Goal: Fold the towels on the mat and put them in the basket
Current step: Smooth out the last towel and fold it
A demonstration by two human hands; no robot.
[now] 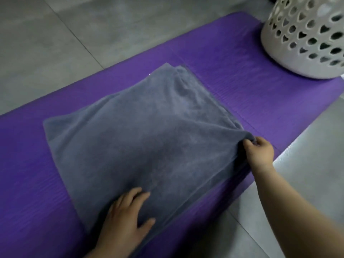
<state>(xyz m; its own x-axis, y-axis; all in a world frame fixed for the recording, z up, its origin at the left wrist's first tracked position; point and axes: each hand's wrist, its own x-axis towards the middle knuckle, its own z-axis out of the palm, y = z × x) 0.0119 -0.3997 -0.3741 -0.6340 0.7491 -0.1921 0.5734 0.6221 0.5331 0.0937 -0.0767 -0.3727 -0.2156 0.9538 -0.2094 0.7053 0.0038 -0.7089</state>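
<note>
- On the purple foam mat [232, 75], from my head camera, the grey terry towel [141, 138] lies partly folded, edges layered along its right side.
- My left hand [126, 216] rests flat and unclenched on the near edge, pinning it.
- My right hand [259, 151] pinches the towel's right corner, lifting it slightly off the mat.
- For a clean fold, I judge I should keep the near edge pinned, carry the pinched corner across to the far-left edge, match the corners, then smooth out the creases.
- Beyond it, the white perforated plastic basket [305, 34] stands at the mat's far end, well apart.
</note>
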